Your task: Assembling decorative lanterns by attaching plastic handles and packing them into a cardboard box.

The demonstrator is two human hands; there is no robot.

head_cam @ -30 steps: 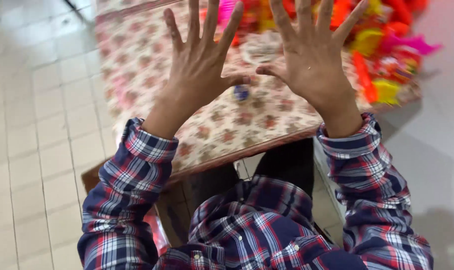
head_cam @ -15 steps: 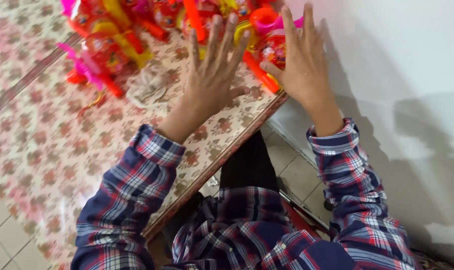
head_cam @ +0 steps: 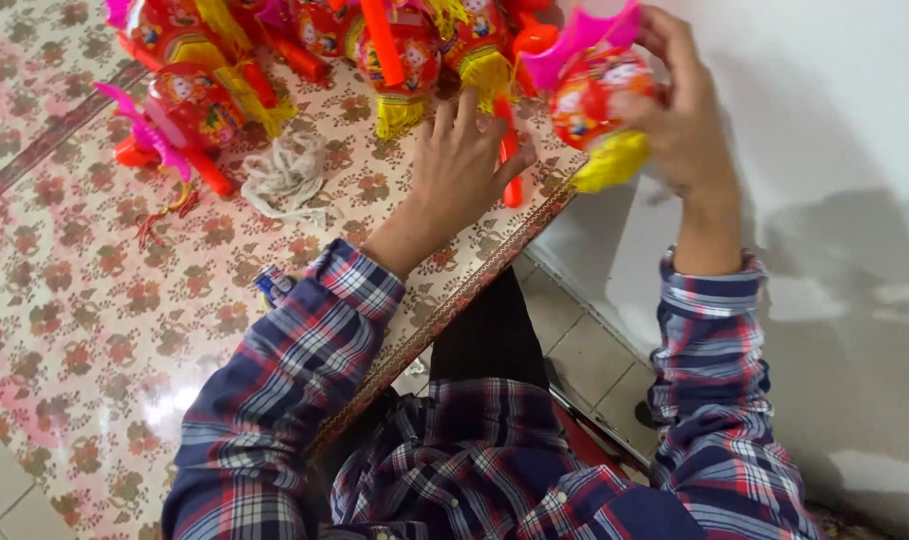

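Right hand (head_cam: pixel 679 120): is being held raised off the table's edge, in front of the white wall (head_cam: pixel 834 150). The fingers are being curled around a red round lantern (head_cam: pixel 599 95), which is being gripped from its right side.
Right grip state: is being kept closed on the lantern; the fingertips (head_cam: pixel 664 30) are being wrapped over the upper part, beside the pink paper top (head_cam: pixel 579 40).
Held lantern: is being carried clear of the table, tilted, with a yellow tassel (head_cam: pixel 609 165) hanging from its lower end. It is being held just to the right of the left hand and near the pile.
Left hand (head_cam: pixel 459 165): is being rested palm down on the floral tablecloth (head_cam: pixel 124 320), close to the table's near edge.
Left grip state: the fingers are being held loosely spread, closed on nothing. An orange-red stick (head_cam: pixel 509 160) is being touched by the fingers along its length; whether it is being pinched cannot be told.
Lantern pile (head_cam: pixel 304 50): red lanterns with yellow tassels and pink tops are being kept together at the far side of the table, just beyond the left fingertips.
String bundle (head_cam: pixel 284 175): pale cord is lying loose on the cloth, left of the left hand and apart from it.
Sleeves: both forearms are being covered by a blue and red plaid shirt (head_cam: pixel 304 350).
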